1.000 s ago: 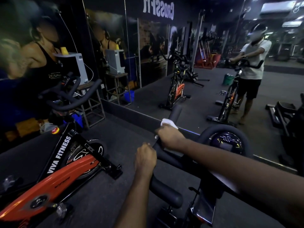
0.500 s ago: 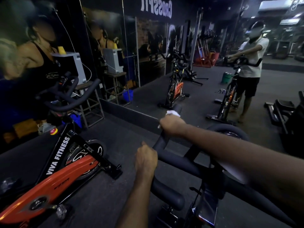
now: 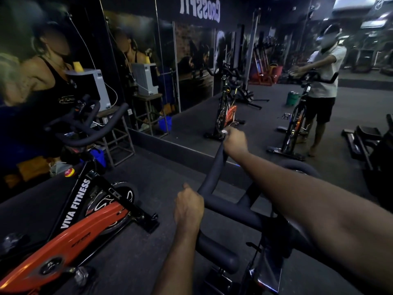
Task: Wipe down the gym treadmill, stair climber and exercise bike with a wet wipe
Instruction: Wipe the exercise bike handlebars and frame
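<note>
At the far tip of the left prong of the exercise bike's (image 3: pixel 268 271) black handlebar (image 3: pixel 214 167), the right hand (image 3: pixel 235 138) is gripping the bar with its fingers curled over the end. The wet wipe (image 3: pixel 223 131) is sitting inside that grip, between palm and padding. Only a small white corner of it is peeking out at the hand's far left edge, and the rest is being hidden by the fingers. The right forearm is stretching in from the near right, crossing above the middle of the handlebar.

Nearer and lower, the left hand (image 3: pixel 188 206) is clenching the same handlebar where the prong is bending into the crossbar, its fingers wrapped round the padding and its thumb pointing up. The two hands are lying well apart along that one prong, and the wipe is touching only the right one.

To the left, an orange bike (image 3: pixel 74 228) lettered VIVA FITNESS is standing on the dark floor mat (image 3: pixel 131 269). Beyond it a grey box (image 3: pixel 93 86) is resting on a metal stand (image 3: pixel 119 143). Along the far side a wall mirror (image 3: pixel 191 116) is showing the person's reflection (image 3: pixel 323 81) leaning over a bike, with a green container (image 3: pixel 293 97) just beside it.
</note>
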Demonstrator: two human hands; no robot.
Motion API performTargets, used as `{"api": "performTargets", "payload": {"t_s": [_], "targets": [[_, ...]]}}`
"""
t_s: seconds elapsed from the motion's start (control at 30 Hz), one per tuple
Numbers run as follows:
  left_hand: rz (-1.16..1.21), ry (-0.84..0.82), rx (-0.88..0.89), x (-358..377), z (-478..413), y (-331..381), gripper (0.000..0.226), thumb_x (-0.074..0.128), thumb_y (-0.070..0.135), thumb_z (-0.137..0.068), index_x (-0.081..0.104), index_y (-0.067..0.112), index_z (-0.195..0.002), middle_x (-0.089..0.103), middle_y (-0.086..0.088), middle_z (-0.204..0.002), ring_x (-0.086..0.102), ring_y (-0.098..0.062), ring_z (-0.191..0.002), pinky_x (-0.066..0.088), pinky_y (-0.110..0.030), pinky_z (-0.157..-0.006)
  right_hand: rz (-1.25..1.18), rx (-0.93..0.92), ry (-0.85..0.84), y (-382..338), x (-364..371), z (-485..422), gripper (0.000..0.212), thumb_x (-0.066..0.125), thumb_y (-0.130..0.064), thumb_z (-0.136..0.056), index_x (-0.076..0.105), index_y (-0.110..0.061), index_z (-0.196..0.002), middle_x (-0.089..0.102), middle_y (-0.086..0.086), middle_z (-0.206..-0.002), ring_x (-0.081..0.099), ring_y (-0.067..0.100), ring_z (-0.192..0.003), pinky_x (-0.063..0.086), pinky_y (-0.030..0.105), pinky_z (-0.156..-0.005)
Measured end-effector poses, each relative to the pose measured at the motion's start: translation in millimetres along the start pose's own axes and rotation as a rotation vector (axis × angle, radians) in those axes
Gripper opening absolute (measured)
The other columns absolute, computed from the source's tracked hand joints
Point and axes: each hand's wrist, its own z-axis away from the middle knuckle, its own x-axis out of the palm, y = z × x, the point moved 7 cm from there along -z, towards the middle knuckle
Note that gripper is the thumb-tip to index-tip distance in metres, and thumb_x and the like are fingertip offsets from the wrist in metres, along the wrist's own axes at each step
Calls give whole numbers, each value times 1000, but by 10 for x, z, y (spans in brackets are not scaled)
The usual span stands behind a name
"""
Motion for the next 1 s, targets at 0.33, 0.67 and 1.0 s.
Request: {"api": "performTargets", "payload": {"t_s": [0.33,0.67,1.0], "targets": [[-12,9,1,14,-16,-9,36,36,15,-102,49,4,-134,65,-20,-116,65,-36,-103,39,-37,-70,-631,636,303,592,496,558,22,51,-10,-98,70,-7,-108,68,14,-101,60,26,-91,48,36,-83],[-30,13,9,10,-9,3,39,35,14,-102,47,4,-137,65,-19,-117,65,-36,-103,41,-37,-69,-498,732,54,819,602,878,28,54,-26,-103,69,-4,-111,68,16,-104,64,26,-91,51,34,-70],[6,66,25,-34,14,13,33,39,12,-99,51,3,-128,65,-22,-110,63,-40,-102,39,-38,-68,-457,690,82,532,551,1138,17,53,-8,-98,68,-4,-105,70,21,-115,66,32,-97,40,29,-71]]}}
